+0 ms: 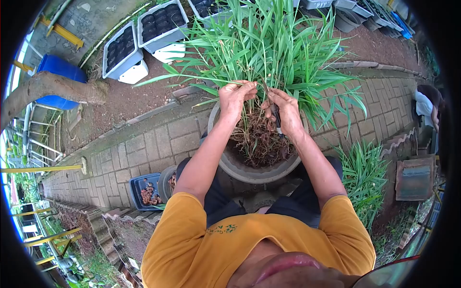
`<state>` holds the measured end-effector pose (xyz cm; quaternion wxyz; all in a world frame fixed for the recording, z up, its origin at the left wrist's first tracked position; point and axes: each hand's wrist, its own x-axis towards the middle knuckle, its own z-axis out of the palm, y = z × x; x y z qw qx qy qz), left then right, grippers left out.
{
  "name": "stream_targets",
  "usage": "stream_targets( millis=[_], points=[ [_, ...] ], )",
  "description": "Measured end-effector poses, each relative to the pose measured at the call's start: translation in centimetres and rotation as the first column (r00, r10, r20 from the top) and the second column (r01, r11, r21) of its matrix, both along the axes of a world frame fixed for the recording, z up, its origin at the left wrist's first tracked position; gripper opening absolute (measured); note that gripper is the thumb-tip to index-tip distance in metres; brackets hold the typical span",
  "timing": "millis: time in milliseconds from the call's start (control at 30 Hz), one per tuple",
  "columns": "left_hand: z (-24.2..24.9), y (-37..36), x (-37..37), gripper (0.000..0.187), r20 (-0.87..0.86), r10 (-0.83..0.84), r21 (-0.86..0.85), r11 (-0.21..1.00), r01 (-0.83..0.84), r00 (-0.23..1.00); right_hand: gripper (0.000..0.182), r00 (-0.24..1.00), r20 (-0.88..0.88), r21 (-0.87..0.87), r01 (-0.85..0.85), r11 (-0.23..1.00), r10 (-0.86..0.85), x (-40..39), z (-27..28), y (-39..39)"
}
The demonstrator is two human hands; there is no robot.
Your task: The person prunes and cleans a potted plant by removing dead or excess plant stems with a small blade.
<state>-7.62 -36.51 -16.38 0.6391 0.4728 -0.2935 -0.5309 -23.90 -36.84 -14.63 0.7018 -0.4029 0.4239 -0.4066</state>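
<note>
A large round grey pot [261, 178] stands between my knees, holding a leafy green plant [269, 48] with a tangle of brown roots [257, 137]. My left hand [234, 98] is closed on a long green leaf stem at the left side of the plant. Just right of it, my right hand [284, 109] is closed round a knife with a dark handle, its blade pointing up beside the stems. The two hands are close together above the roots but apart.
Left of my knees are a dark blue tray [136, 192] with brown pieces and a small round pot. Cut green leaves [365, 177] lie to the right. Grey crates [120, 50], a blue barrel [60, 72] and a trunk are at upper left. Another person [427, 103] is at far right.
</note>
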Motion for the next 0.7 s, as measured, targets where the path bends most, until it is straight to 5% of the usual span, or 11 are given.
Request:
stream_targets(
  millis=[133,300,400,700],
  points=[
    [-1.1,-0.3,-1.3,0.012,0.023,-0.019,-0.011,1.0,0.019,1.0,0.039,0.998,-0.058,-0.023,0.015,1.0,-0.016,0.2,0.4,0.0],
    [-1.6,-0.2,-1.6,0.01,-0.083,-0.025,-0.096,0.995,0.017,0.996,0.031,0.998,-0.068,-0.006,0.002,1.0,-0.003,0.4,-0.4,-0.5],
    [-0.7,0.2,-1.9,0.008,0.038,-0.002,-0.052,0.999,0.004,0.999,0.033,0.995,-0.096,0.026,0.024,0.999,-0.021,0.4,0.7,0.0],
    [-1.1,0.1,-1.9,0.009,-0.025,0.097,-0.176,0.979,-0.1,0.995,0.035,0.995,-0.007,0.01,0.101,0.995,-0.101,0.7,-0.3,0.5]
  ],
)
